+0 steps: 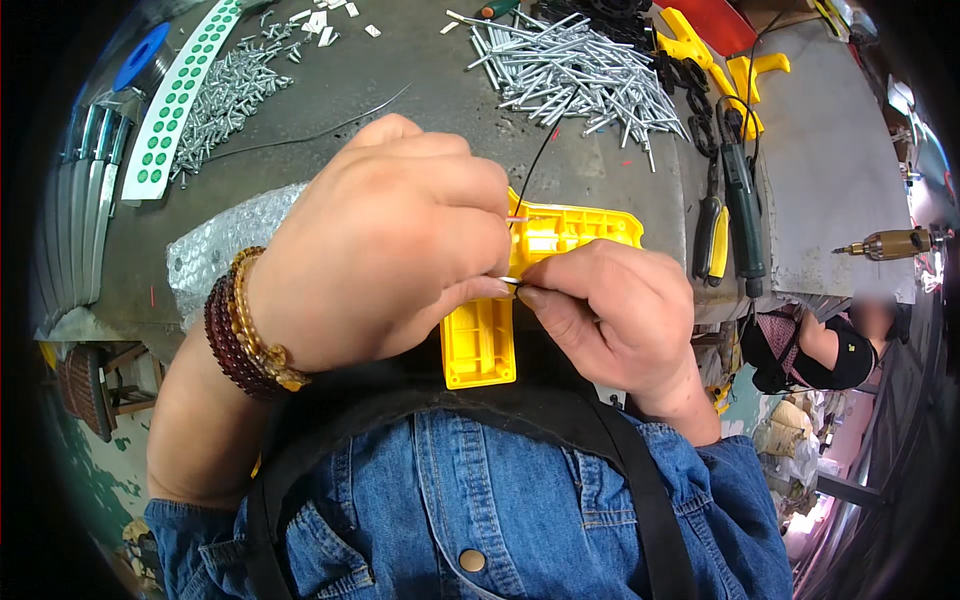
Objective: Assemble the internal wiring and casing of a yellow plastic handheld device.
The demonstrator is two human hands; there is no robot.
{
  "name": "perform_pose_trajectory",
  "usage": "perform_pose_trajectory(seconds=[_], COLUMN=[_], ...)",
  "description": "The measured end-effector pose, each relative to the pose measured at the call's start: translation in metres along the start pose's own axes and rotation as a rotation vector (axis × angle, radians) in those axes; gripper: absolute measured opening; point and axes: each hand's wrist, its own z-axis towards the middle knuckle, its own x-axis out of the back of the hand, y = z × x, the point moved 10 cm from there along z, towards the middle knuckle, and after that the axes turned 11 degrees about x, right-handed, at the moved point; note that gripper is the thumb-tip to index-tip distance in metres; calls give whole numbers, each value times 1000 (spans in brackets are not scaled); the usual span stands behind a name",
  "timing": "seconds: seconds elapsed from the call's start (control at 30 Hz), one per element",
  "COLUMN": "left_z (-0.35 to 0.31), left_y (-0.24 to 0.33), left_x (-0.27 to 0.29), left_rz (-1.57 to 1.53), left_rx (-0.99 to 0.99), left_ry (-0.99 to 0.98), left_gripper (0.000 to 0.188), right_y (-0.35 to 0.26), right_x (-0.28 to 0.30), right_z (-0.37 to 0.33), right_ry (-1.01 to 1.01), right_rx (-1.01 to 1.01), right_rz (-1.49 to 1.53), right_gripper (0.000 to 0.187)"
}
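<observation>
In front of my chest lies a yellow plastic housing half (479, 350), gun-shaped, its ribbed inner side facing up. Over its middle my left hand (390, 250) is closed in a pinch, with a beaded bracelet at the wrist. Opposite it, my right hand (620, 318) pinches too, thumb against forefinger. Between the fingertips runs a short piece of thin wire (511, 281), dark with a pale part; its ends are hidden by the fingers. A separate-looking black wire (541, 165) rises from the housing toward the far side. My left hand covers part of the housing.
Long metal pins (580, 75) lie heaped at the back, short screws (235, 90) at back left beside a green-dotted sticker strip (180, 100). Bubble wrap (225, 245) sits left of my hands. Pliers (712, 240) and a dark corded tool (742, 200) lie right. A person (825, 345) is beyond.
</observation>
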Motion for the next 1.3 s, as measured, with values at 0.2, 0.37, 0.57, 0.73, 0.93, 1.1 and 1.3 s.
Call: perform_pose_trajectory(seconds=[0.2,0.37,0.57,0.73,0.93,1.1,1.3], left_z=[-6,-4,-2,-2,-5,-4,-2], left_y=[25,21,15,17,15,13,17], left_x=[-8,-9,-11,-11,-6,-8,-7], left_rz=[335,289,256,299,272,259,324], left_rx=[-131,27,52,37,24,51,16], left_ry=[43,39,57,115,185,137,186], left_gripper=[12,12,15,18,22,21,10], right_y=[22,34,30,29,30,6,-5], right_x=[-20,-25,-25,-31,-34,-10,-12], right_z=[-16,-31,-25,-23,-41,-6,-1], right_ry=[-61,-35,-24,-76,-194,-83,-38], right_rx=[-452,-620,-530,-517,-821,-217,-30], right_rz=[361,450,452,505,665,-51,-226], right_gripper=[7,4,6,13,27,21,19])
